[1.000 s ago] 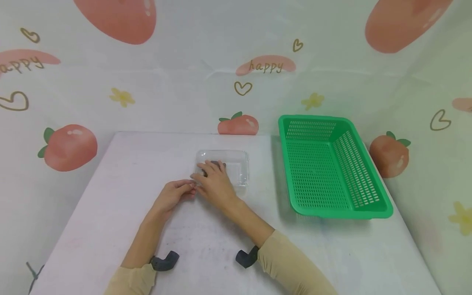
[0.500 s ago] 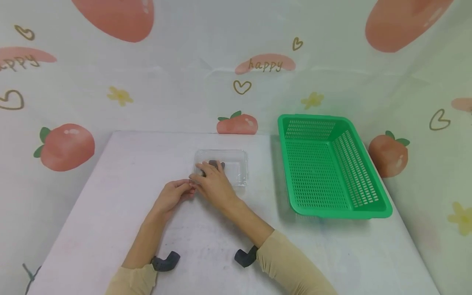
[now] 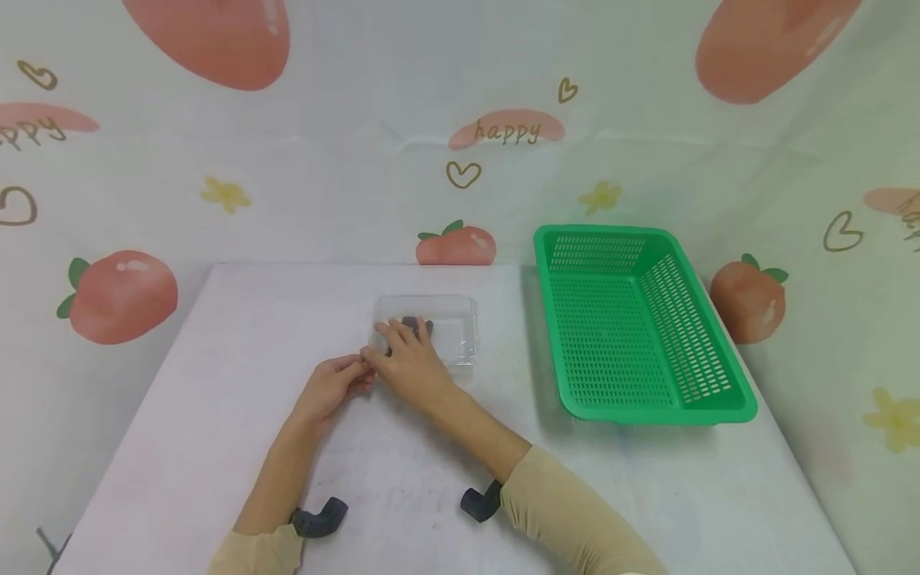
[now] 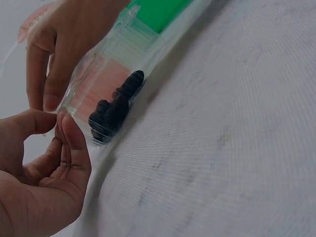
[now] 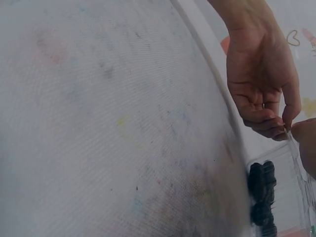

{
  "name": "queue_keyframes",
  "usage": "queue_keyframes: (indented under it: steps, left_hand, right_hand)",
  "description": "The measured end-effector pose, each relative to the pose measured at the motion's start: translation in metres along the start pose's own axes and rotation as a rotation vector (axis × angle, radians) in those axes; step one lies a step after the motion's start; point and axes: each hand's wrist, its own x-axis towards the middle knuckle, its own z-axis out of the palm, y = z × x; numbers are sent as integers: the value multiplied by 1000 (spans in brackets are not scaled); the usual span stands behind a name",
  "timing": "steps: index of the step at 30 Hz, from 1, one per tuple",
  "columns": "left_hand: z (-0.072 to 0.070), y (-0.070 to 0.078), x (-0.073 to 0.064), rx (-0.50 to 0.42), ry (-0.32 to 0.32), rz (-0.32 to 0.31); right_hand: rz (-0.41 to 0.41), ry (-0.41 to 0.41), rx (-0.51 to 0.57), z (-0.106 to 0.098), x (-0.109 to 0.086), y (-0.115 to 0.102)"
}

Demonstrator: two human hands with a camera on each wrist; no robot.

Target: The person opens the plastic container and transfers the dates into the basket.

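A clear plastic box (image 3: 460, 339) sits on the white table, its lid down over several dark, knobbly pieces (image 4: 113, 111). At the box's near left corner, my left hand (image 3: 327, 391) pinches the edge between thumb and fingertips. My right hand (image 3: 413, 367) lies over the left part of the lid with its fingers spread and fairly straight. Its thumb comes down right beside the left fingertips, as the left wrist view shows. In the right wrist view the dark pieces (image 5: 261, 192) show through the box wall, below the left hand (image 5: 261, 79).
To the right of the box stands a large green plastic basket (image 3: 647, 417) with slotted walls and nothing in it. A patterned cloth (image 3: 331, 200) hangs behind the table (image 3: 402, 479). Black curved pieces (image 3: 321, 519) stick out from both wrists.
The head view has shifted a little, so everything sits slightly further left in it. Both hands keep their places at the box's left side.
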Motion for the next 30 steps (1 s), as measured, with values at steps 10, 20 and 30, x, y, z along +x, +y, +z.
queue_keyframes:
  steps: [10, 20, 30]
  left_hand:
    - [-1, -3, -4, 29, 26, -18]
    - [-1, 0, -3, 18, 25, 0]
    - [3, 5, 0, 32, 78, -32]
  right_hand:
    - [45, 38, 25, -2, -1, -2]
    - [81, 52, 31, -5, 3, 1]
    - [82, 56, 60, -11, 6, 5]
